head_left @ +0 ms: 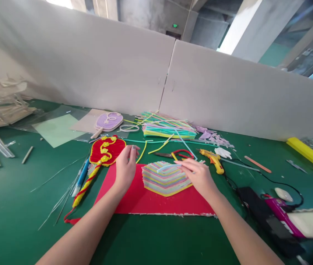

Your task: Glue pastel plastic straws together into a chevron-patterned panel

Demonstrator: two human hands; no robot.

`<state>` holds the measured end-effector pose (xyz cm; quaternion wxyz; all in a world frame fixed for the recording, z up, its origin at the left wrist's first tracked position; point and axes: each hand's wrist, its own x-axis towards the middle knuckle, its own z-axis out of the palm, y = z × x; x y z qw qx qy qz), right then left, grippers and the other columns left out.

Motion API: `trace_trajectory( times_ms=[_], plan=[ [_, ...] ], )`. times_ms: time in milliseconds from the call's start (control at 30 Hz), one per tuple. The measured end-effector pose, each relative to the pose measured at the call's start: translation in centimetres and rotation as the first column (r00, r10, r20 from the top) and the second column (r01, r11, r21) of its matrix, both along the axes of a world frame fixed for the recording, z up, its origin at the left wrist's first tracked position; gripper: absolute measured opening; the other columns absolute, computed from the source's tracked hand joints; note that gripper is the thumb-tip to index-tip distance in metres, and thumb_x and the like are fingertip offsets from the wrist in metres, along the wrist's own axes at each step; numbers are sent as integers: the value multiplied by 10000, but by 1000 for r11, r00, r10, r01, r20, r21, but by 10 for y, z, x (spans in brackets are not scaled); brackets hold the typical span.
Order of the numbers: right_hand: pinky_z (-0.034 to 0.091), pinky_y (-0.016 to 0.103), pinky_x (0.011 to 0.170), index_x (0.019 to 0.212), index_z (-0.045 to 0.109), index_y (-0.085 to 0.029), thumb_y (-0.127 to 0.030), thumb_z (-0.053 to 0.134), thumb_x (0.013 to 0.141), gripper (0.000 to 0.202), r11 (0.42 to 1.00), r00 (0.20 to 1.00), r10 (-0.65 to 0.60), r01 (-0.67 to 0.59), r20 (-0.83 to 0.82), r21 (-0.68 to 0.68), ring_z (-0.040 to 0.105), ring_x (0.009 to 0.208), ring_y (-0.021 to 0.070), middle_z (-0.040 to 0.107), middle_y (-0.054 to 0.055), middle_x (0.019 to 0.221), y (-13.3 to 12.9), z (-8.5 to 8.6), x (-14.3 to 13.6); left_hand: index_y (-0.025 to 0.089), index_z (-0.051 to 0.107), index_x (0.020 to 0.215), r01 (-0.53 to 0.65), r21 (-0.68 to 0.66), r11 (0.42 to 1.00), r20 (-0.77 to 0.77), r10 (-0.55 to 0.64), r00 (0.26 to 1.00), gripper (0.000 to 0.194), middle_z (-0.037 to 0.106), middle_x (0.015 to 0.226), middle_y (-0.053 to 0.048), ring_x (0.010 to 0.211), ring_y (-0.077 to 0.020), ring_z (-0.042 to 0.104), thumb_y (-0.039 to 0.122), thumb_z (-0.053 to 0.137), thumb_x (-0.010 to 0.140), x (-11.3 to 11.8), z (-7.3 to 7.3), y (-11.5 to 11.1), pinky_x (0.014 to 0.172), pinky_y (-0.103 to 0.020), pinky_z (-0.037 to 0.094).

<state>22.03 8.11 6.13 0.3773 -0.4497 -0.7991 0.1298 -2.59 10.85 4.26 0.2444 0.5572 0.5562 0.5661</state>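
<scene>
Chevron stripes in pink, yellow, pale blue and off-white band a panel [163, 184] with a yellow lower edge, set against a bright red sheet [129, 202] on a green desk [156, 239]. A strip [169, 167] over it is light blue. At left, a red fan [114, 149] bears yellow flowers [105, 151] and a yellow rim, its yellow handle [87, 184] spiralled in red; a second fan [108, 124] is lilac with pale trim. A pile of strips [169, 129] mixes turquoise, yellow and pink.
</scene>
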Motion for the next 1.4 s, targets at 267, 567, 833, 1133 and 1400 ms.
trace_trajectory(
  times_ms=[267, 567, 833, 1133, 1400],
  plan=[
    [512, 294, 664, 985, 729, -213, -204, 550, 901, 198, 970, 932, -161, 89, 325, 226, 599, 634, 162, 661, 19, 673, -72, -29, 24, 217, 603, 1064, 353, 110, 929, -503, -254, 826, 227, 665, 1024, -77, 956, -176, 623, 172, 432, 920, 31, 20, -115, 811, -271, 510],
    [493, 324, 719, 1063, 704, -188, -131, 534, 900, 243, 970, 914, -121, 27, 387, 240, 604, 662, 162, 674, 28, 725, -82, -32, 17, 241, 582, 1198, 214, 111, 970, -732, -66, 679, 303, 606, 1255, -106, 1083, -255, 600, 215, 468, 919, 24, -11, -135, 861, -395, 525],
    [489, 331, 703, 1075, 702, -220, -88, 550, 877, 282, 966, 933, -118, 29, 340, 255, 604, 684, 175, 701, 34, 802, -75, -19, 25, 249, 667, 764, 389, -441, 809, -324, -548, 771, 209, 705, 769, -17, 699, -180, 634, 343, 506, 860, 17, 8, -92, 595, -241, 481],
    [553, 369, 749, 1281, 573, -356, -50, 566, 839, 538, 967, 977, -140, 100, 162, 234, 668, 839, 229, 703, 42, 972, -75, -19, 20, 266, 712, 831, 666, -556, 497, 134, -737, 662, 111, 695, 767, 18, 703, -139, 631, 244, 606, 808, 30, 3, -107, 674, -210, 470],
    [623, 344, 732, 1347, 489, -310, -309, 516, 905, 443, 909, 874, -383, 298, -300, -291, 693, 958, 240, 610, 94, 1264, -81, -18, 8, 270, 686, 804, 546, -500, 672, 2, -630, 777, 99, 701, 784, 24, 730, -144, 632, 294, 594, 834, 36, -3, -109, 671, -220, 477]
  ],
)
